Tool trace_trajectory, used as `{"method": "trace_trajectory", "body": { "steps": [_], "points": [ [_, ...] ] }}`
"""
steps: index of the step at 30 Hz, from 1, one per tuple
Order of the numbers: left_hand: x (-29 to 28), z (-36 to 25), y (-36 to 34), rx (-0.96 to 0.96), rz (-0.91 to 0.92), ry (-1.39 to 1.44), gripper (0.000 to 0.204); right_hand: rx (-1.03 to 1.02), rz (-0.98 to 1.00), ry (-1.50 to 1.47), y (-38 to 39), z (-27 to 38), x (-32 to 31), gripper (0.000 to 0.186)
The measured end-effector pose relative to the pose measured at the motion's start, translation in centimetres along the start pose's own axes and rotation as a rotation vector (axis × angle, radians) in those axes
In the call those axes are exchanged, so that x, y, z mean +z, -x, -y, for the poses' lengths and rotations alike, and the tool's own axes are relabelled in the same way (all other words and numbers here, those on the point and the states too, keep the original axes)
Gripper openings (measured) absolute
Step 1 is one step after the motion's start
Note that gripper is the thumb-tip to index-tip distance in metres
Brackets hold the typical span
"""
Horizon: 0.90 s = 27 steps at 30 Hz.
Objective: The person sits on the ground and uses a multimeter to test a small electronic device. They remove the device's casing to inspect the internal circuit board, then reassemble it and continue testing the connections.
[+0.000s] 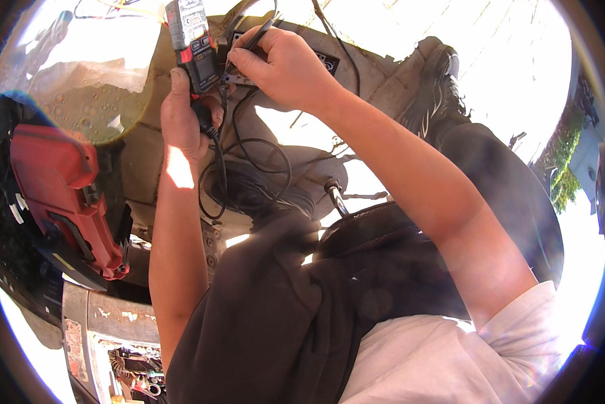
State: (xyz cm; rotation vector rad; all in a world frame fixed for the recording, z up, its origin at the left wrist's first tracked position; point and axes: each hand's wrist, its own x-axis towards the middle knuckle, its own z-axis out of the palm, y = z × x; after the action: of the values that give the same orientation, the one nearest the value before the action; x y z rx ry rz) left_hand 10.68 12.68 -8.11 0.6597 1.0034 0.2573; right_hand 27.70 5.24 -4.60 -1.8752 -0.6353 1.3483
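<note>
My left hand [183,121] is closed round the lower end of a black-and-red handheld meter [198,57]. A black cable plug [203,116] is also held against its palm, with its cord hanging down. To the right, my right hand [286,67] pinches a thin black test probe [261,34], its lower end near the meter's side. Behind the fingers lies a grey metal plate with holes [238,79], partly hidden by the hand. I cannot make out whether the probe tip touches anything.
Looped black cable [259,141] lies on the paved ground between my feet. A red plastic case [60,182] stands at left, above a worn box [124,323] of small tools and parts. A shiny metal rod [336,195] sits by my knee. Strong sunlight washes out the far ground.
</note>
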Motion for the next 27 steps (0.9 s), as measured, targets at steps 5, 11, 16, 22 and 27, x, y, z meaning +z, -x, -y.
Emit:
{"method": "trace_trajectory", "body": {
  "steps": [5,11,16,22,27],
  "points": [
    [0.1,-0.1,-0.1,-0.004,-0.011,-0.003,0.066,-0.015,-0.003,-0.171,0.6,-0.4,0.7,0.023],
    [0.1,-0.1,-0.1,-0.021,-0.041,-0.009,0.065,-0.097,-0.087,-0.255,1.0,-1.1,1.5,0.021],
    [-0.5,-0.2,0.5,-0.01,-0.073,-0.035,0.06,-0.077,-0.162,-0.274,1.4,-0.6,1.1,0.024],
    [-4.6,-0.5,0.4,-0.023,-0.297,-0.355,0.05,0.151,-0.025,-0.028,1.8,1.8,-1.5,0.04],
    [-4.2,-0.9,1.3,0.269,-0.484,-0.732,0.053,0.36,0.041,-0.092,2.3,3.0,-2.3,0.038]
  ]
}}
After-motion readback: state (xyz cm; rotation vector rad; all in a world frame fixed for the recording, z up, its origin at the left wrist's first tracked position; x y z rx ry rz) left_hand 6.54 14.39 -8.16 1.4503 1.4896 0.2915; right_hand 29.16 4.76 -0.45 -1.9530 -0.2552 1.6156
